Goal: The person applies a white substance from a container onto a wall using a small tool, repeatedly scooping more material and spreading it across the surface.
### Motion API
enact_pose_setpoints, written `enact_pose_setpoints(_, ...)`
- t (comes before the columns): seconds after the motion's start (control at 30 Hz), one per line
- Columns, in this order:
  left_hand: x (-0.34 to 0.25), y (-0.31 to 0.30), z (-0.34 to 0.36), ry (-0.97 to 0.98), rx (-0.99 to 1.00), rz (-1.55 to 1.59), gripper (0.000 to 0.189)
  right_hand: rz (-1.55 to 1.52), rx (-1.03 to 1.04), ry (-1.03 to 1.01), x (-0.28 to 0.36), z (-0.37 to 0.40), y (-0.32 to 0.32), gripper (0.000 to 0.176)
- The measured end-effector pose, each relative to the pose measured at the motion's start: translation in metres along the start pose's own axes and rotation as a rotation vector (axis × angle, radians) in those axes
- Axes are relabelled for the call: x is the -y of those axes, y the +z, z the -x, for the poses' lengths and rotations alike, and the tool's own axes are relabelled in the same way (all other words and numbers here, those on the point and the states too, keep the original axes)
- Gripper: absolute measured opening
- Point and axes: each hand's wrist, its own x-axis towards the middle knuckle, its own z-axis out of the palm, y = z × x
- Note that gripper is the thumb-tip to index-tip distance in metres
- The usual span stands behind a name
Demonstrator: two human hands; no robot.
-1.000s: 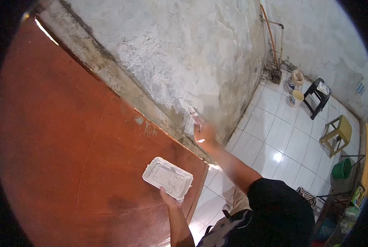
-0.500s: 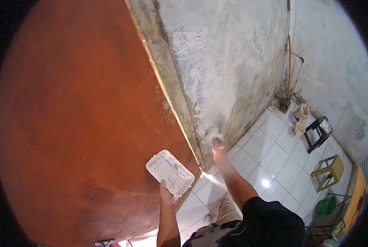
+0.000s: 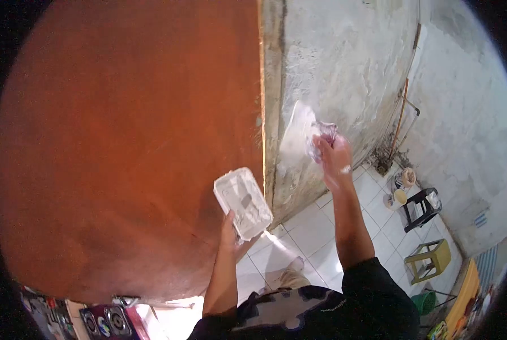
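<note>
My left hand [image 3: 229,231] holds a white rectangular tray [image 3: 261,217] by its lower left edge, with the thumb on the rim. Pale paste and a grey patch lie inside it. My right hand [image 3: 335,153] is raised in front of the grey plastered wall [image 3: 344,68], its fingers closed round a whitish, purple-tinged crumpled thing [image 3: 321,135] smeared with paste. Beside that hand, a white wet-looking patch [image 3: 297,133] shows on the wall, close to its corner edge.
An orange-brown wall [image 3: 134,141] fills the left. On the tiled floor at the right are a black stool [image 3: 422,209], a yellow-green stool [image 3: 429,260], small containers [image 3: 398,198] and a green bucket [image 3: 424,302]. Pipes [image 3: 401,116] run along the far wall.
My right hand has moved up along the wall from near its bottom corner. The tray in my left hand sits slightly higher and more upright. The view has turned, showing speakers at the lower left.
</note>
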Motion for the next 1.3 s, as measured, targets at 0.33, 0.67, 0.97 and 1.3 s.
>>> enact_pose_setpoints(0.33, -0.041, 0.049, 0.045, 0.176, 0.309, -0.218, 0.085, 1.15, 0.756, -0.168, 0.019, 0.109, 0.02, 0.032)
enact_pose_setpoints(0.67, -0.051, 0.052, 0.041, 0.071, 0.406, -0.145, 0.088, 0.846, 0.548, -0.233, 0.009, 0.143, 0.057, 0.028)
enact_pose_setpoints(0.97, -0.036, 0.062, 0.039, 0.228, 0.412, -0.036, 0.082, 0.679, 0.214, -0.221, -0.013, 0.157, 0.067, 0.029)
enact_pose_setpoints(1.3, -0.021, 0.096, 0.045, 0.262, 0.319, 0.008, 0.076, 0.566, 0.214, -0.172, -0.036, 0.159, 0.058, 0.032)
